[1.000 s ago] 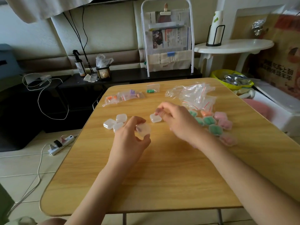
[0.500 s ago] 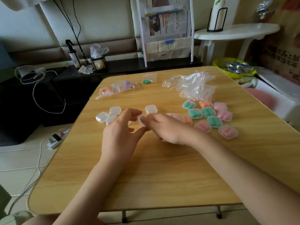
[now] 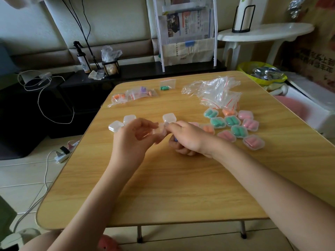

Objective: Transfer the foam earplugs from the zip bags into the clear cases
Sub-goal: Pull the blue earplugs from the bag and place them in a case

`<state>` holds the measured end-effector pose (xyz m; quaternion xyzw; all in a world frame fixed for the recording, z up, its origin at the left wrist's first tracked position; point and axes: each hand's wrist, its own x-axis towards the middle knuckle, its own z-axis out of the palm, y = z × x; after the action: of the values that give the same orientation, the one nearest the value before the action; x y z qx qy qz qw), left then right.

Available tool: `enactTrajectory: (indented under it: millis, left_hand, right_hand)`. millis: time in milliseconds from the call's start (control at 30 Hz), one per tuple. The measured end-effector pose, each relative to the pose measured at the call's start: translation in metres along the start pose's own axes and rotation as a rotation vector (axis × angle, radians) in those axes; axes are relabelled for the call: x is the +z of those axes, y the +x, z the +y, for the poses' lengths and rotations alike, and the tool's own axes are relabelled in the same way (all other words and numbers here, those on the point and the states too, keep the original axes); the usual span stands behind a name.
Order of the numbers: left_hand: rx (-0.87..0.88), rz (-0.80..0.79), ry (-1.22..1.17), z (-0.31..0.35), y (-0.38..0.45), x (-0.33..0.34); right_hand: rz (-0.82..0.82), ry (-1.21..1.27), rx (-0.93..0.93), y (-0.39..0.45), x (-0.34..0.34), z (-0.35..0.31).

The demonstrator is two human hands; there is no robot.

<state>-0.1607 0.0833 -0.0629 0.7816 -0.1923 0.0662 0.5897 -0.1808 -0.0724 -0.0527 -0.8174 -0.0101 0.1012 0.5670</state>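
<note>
Left hand [image 3: 135, 140] curled over the middle of the wooden table [image 3: 181, 187], thumb and fingertips pinching a clear case [image 3: 159, 132] held just above the tabletop. Right hand [image 3: 188, 140] met it from the right, thumb and forefinger pinching the same case at its right edge, remaining fingers curled under the palm around something small and dark blue [image 3: 175, 140], too hidden to identify. Largest on the table after that: a heap of emptied zip bags [image 3: 215, 92] with red seal lines, far right of the held case and toward the table's far edge. Nearer than the heap and just right of the right hand, a cluster of filled cases [image 3: 235, 125], closed and touching one another, holding green, pink and orange earplugs; nearest of these a pink one [image 3: 253, 142] at the cluster's right end, and an orange one [image 3: 208, 128] partly hidden behind the right hand. Beyond the held case to the far left, a few overlapping zip bags [image 3: 134, 96] with orange and purple earplugs inside. Farther back, apart from these, a single zip bag [image 3: 167, 85] containing green earplugs [image 3: 164, 88]. Close to the held case, three empty clear cases: one [image 3: 169, 118] directly behind it, and two [image 3: 122, 123] touching each other just behind the left hand's knuckles.
</note>
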Motion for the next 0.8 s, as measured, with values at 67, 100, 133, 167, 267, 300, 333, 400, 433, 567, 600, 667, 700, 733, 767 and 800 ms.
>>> enactTrajectory:
  millis: [67, 100, 133, 167, 267, 300, 333, 400, 433, 567, 600, 667, 700, 733, 767, 800]
  left_hand:
    - [0.011, -0.028, -0.019, -0.0006, 0.002, -0.0008]
    - [0.02, -0.034, -0.01, -0.0011, 0.0022, -0.0006]
    - [0.028, -0.036, 0.008, -0.0016, 0.002, -0.0003]
    - [0.035, -0.038, 0.035, -0.0022, 0.0014, 0.0003]
    - [0.104, -0.079, 0.174, -0.006, 0.0001, 0.0014]
    - [0.151, -0.101, 0.241, -0.0073, -0.0001, 0.0015]
    - [0.198, -0.12, 0.312, -0.0084, -0.0002, 0.0015]
    - [0.252, -0.148, 0.399, -0.0094, 0.0001, 0.0017]
    - [0.257, -0.16, 0.406, -0.0093, 0.0004, 0.0016]
    - [0.218, -0.15, 0.366, -0.0079, 0.0004, 0.0013]
    - [0.199, -0.14, 0.348, -0.0073, 0.0, 0.0017]
    - [0.176, -0.132, 0.315, -0.0067, -0.0014, 0.0028]
    - [0.169, -0.13, 0.303, -0.0064, -0.002, 0.0031]
    - [0.166, -0.13, 0.294, -0.0059, -0.0024, 0.0034]
    - [0.167, -0.131, 0.288, -0.0052, -0.0029, 0.0038]
    - [0.172, -0.134, 0.283, -0.0042, -0.0035, 0.0043]
  right_hand:
    - [0.001, 0.03, 0.0, 0.0001, 0.0007, 0.0004]
    - [-0.002, 0.039, -0.004, 0.0002, 0.0012, 0.0006]
    - [-0.003, 0.045, -0.008, 0.0005, 0.0019, 0.0007]
    - [-0.001, 0.047, -0.011, 0.0009, 0.0025, 0.0011]
    - [0.013, 0.023, -0.018, 0.0019, 0.0032, 0.0023]
    - [0.018, 0.017, -0.016, 0.0025, 0.0034, 0.0027]
    - [0.024, 0.013, -0.015, 0.003, 0.0037, 0.0034]
    - [0.035, 0.01, -0.016, 0.0033, 0.004, 0.0041]
    - [0.035, 0.012, -0.022, 0.0033, 0.0044, 0.0042]
    - [0.034, 0.032, -0.043, 0.0029, 0.0046, 0.0031]
    - [0.032, 0.034, -0.052, 0.0027, 0.0045, 0.0028]
    - [0.036, 0.03, -0.073, 0.0023, 0.0051, 0.0019]
    - [0.041, 0.023, -0.08, 0.0024, 0.0055, 0.0017]
    - [0.046, 0.013, -0.084, 0.0026, 0.0058, 0.0017]
    - [0.05, 0.003, -0.086, 0.0027, 0.0061, 0.0019]
    - [0.055, -0.004, -0.087, 0.0026, 0.0062, 0.0022]
